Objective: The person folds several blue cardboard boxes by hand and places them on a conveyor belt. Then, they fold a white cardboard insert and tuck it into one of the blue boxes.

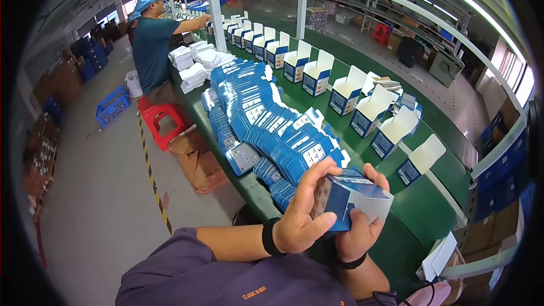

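Note:
Between my two hands is a blue and white cardboard box (pixel 371 208), tilted above the near edge of the green table. My left hand (pixel 300 221) wraps its left side, fingers over the top and thumb along the near face. My right hand (pixel 361 231) grips it from the right, with the thumb pressed on the near face and fingertips over the far top edge. Just beyond my hands lies a long heap of flat blue cartons (pixel 272 130), overlapping in rows. Past it, open box cartons (pixel 371 110) with raised white flaps stand in a line.
The green table (pixel 416 209) runs away to the far left. White folded papers (pixel 195 62) are stacked beyond the cartons. At the far left works a person (pixel 153 45) in a blue cap. A red stool (pixel 161 119) and a brown bag (pixel 198 158) stand on the floor beside the table.

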Action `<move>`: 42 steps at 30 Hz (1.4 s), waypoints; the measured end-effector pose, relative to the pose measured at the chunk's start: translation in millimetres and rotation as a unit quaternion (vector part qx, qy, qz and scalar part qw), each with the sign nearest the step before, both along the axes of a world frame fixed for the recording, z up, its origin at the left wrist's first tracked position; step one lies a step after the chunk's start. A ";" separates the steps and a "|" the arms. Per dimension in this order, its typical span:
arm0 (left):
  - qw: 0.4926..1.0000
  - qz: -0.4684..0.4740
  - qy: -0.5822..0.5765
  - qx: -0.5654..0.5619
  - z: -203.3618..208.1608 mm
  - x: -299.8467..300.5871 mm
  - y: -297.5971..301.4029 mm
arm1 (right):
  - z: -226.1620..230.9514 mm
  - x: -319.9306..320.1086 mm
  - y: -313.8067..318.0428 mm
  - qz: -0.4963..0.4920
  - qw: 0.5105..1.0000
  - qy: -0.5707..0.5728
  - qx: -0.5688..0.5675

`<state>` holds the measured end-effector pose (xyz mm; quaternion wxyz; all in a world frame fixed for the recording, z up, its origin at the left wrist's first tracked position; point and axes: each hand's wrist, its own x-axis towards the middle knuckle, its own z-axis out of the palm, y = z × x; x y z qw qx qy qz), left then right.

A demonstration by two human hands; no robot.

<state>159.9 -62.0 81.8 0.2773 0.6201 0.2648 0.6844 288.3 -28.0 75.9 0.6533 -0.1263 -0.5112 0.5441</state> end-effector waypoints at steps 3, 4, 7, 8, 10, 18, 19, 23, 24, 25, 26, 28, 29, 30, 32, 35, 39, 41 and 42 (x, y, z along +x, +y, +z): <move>0.997 0.004 -0.065 -0.042 -4.2 2.0 -1.7 | 13.0 -1.1 -9.8 -0.039 0.998 -0.045 0.011; 0.997 0.016 -0.061 -0.048 -2.5 1.9 -3.1 | 20.1 -0.6 -13.2 -0.001 1.000 0.006 -0.013; 0.996 0.040 -0.053 -0.063 0.5 1.9 -7.5 | 23.2 3.9 -15.3 0.075 0.990 0.106 -0.063; 0.998 0.045 -0.024 -0.028 1.1 2.0 -7.9 | 11.6 9.1 -8.9 0.040 0.998 0.040 -0.006; 0.998 0.050 0.032 0.038 0.6 1.6 -8.0 | -4.9 17.3 -2.8 -0.035 0.990 -0.095 0.103; 0.984 0.111 0.122 0.067 -14.1 -3.7 8.8 | -15.7 12.2 0.7 -0.111 0.979 -0.129 0.113; 0.979 0.121 0.159 0.046 -5.2 -2.0 6.0 | -14.5 12.8 -0.1 -0.097 0.985 -0.122 0.071; 0.958 0.122 0.258 0.012 14.3 -9.2 7.9 | -0.1 27.3 11.5 -0.053 0.991 -0.120 0.000; 0.952 0.118 0.281 0.012 14.0 -12.7 10.3 | 4.2 32.8 16.2 -0.018 0.990 -0.138 0.010; 0.945 0.115 0.305 0.013 14.9 -18.0 11.0 | 7.6 37.0 19.9 0.017 0.988 -0.155 0.021; 0.946 0.107 0.306 0.016 11.6 -25.3 11.1 | 8.5 44.1 26.3 0.008 0.988 -0.153 0.020; 0.973 -0.062 -0.075 -0.208 2.7 -37.2 10.4 | 9.0 66.2 39.0 0.071 0.978 -0.193 0.041; 0.973 -0.070 -0.074 -0.208 6.6 -38.3 12.7 | 9.3 73.1 40.0 0.102 0.970 -0.213 0.052; 0.933 -0.142 -0.171 -0.284 14.3 -35.8 17.9 | 11.4 74.6 37.8 0.095 0.971 -0.215 0.051; 0.790 -0.277 -0.348 -0.421 24.3 -30.3 28.8 | 20.1 69.5 28.2 0.006 0.920 -0.349 0.179; 0.854 -0.227 -0.219 -0.413 8.2 -28.3 32.7 | 6.4 76.1 38.3 -0.138 0.885 -0.401 0.194; 0.931 -0.080 0.033 -0.354 -32.4 -33.5 22.5 | -11.8 141.8 88.9 -0.426 0.826 -0.367 -0.031; 0.939 -0.053 0.096 -0.325 -39.4 -31.8 19.3 | -34.6 202.3 130.1 -0.513 0.743 -0.423 -0.073; 0.932 0.013 0.245 -0.267 -41.0 -32.4 18.2 | -50.9 226.2 148.3 -0.563 0.677 -0.467 -0.073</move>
